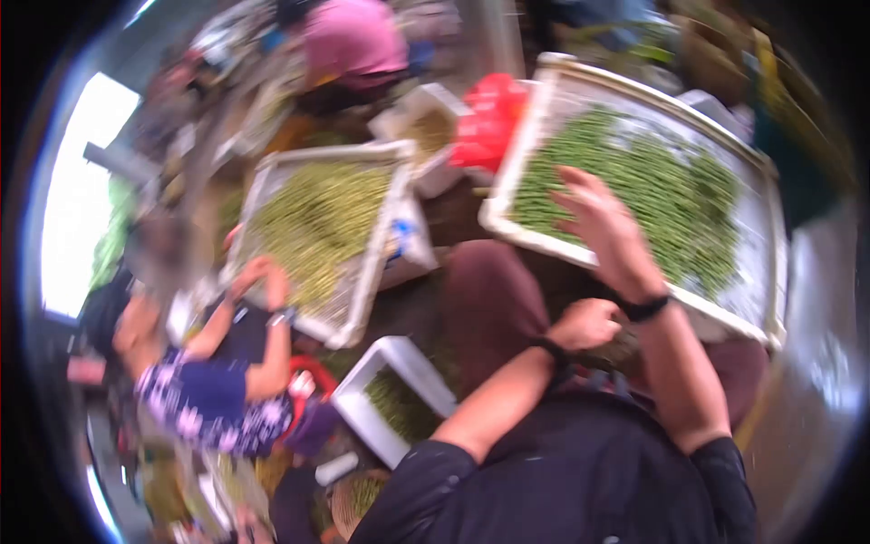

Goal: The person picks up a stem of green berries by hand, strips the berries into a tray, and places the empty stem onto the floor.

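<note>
A white-rimmed rectangular tray [634, 77] tilts in front of me, with a layer of small green pieces [666, 181] spread over its pale bottom; blur hides their exact kind. My right hand [603, 222] is over the tray's near left part, fingers apart, holding nothing I can see. Below it, near my lap, my left hand [587, 325] is closed with the fingers curled in. Whatever it may hold is hidden. Dark bands circle both wrists.
To the left, a co-worker [204, 399] reaches over a second tray [367, 299] of yellow-green pieces. A white foam box [362, 408] with green contents stands beside my leg. A red bag [489, 122] and another white box [439, 177] sit between the trays. Another person in pink [353, 41] is farther back.
</note>
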The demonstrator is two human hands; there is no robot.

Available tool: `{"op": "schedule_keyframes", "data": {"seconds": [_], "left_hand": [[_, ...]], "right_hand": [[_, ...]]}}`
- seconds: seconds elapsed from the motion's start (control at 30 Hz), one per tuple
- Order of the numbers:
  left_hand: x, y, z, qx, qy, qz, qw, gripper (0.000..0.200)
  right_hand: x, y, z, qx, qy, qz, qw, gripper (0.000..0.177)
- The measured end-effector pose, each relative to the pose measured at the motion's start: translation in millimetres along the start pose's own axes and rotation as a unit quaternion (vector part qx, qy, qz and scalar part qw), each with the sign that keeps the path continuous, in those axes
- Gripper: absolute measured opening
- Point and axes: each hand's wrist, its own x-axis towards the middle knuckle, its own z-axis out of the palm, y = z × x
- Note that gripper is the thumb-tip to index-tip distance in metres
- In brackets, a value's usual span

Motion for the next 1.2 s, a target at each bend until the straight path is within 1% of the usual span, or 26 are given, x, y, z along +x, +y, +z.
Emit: {"op": "schedule_keyframes", "data": {"seconds": [0.03,0.07,0.1,0.13,0.2,0.23,0.27,0.3,0.33,0.4,0.47,0.5,0.6,0.63,0.73,0.8,0.83,0.87,0.93,0.97,1.0,1.07,1.17,1.2], "left_hand": [[-6,26,-15,0.016,-0.027,-0.056,0.998,0.034],[-2,11,-3,0.014,0.002,-0.019,1.0,0.034],[7,-15,13,-0.011,0.04,0.043,0.998,0.035],[11,-20,17,0.009,0.04,0.013,0.999,0.035],[7,-8,11,0.006,0.035,-0.034,0.999,0.034],[4,3,10,0.003,0.028,-0.012,1.0,0.035],[1,10,8,0.0,0.025,0.001,1.0,0.035],[0,13,9,-0.001,0.025,0.011,1.0,0.036],[1,13,13,0.004,0.015,0.022,1.0,0.036],[7,11,18,0.018,-0.001,0.046,0.999,0.037],[10,10,21,0.019,-0.009,0.041,0.999,0.037],[11,8,22,0.025,-0.006,0.041,0.999,0.037],[12,8,20,0.031,0.006,0.027,0.999,0.037],[11,8,20,0.03,0.007,0.021,0.999,0.037],[10,8,19,0.032,-0.002,0.009,0.999,0.037],[10,7,20,0.033,-0.008,0.006,0.999,0.037],[11,8,21,0.034,-0.01,0.009,0.999,0.037],[12,8,22,0.034,-0.011,0.011,0.999,0.037],[13,5,25,0.035,-0.011,0.018,0.999,0.037],[14,4,27,0.035,-0.009,0.024,0.999,0.037],[14,4,28,0.035,-0.006,0.031,0.999,0.037],[15,7,27,0.022,-0.016,0.018,0.999,0.037],[15,9,25,0.017,-0.02,0.01,1.0,0.038],[15,10,25,0.019,-0.021,0.01,1.0,0.039]], "right_hand": [[3,-2,-7,-0.052,0.007,-0.018,0.998,0.054],[10,20,-28,-0.112,0.061,-0.058,0.99,0.047],[10,40,-52,-0.193,0.107,-0.053,0.974,0.043],[2,48,-79,-0.266,0.14,-0.044,0.953,0.04],[-33,34,-127,-0.45,0.18,-0.002,0.875,0.037],[-47,46,-157,-0.507,0.263,-0.021,0.82,0.033],[-59,50,-189,-0.547,0.318,-0.03,0.774,0.031],[-68,41,-212,-0.552,0.368,0.001,0.749,0.028],[-74,29,-232,-0.53,0.384,0.068,0.753,0.032],[-80,17,-255,-0.517,0.411,0.111,0.743,0.04],[-74,11,-257,-0.552,0.37,0.16,0.73,0.047],[-68,14,-254,-0.566,0.368,0.165,0.719,0.049],[-51,28,-257,-0.599,0.371,0.162,0.691,0.044],[-49,33,-262,-0.596,0.354,0.191,0.695,0.039],[-45,47,-279,-0.592,0.362,0.18,0.697,0.031],[-52,39,-285,-0.411,0.347,0.172,0.825,0.029],[-57,30,-283,-0.314,0.332,0.166,0.874,0.028],[-63,22,-279,-0.213,0.337,0.133,0.907,0.029],[-72,3,-278,-0.129,0.324,0.098,0.932,0.035],[-79,-8,-273,-0.141,0.331,0.076,0.93,0.032],[-83,-13,-275,-0.098,0.323,0.056,0.94,0.031],[-93,-36,-253,-0.068,0.325,0.029,0.943,0.029],[-109,-59,-223,-0.027,0.306,0.001,0.952,0.021],[-115,-59,-219,-0.03,0.301,0.002,0.953,0.022]]}}
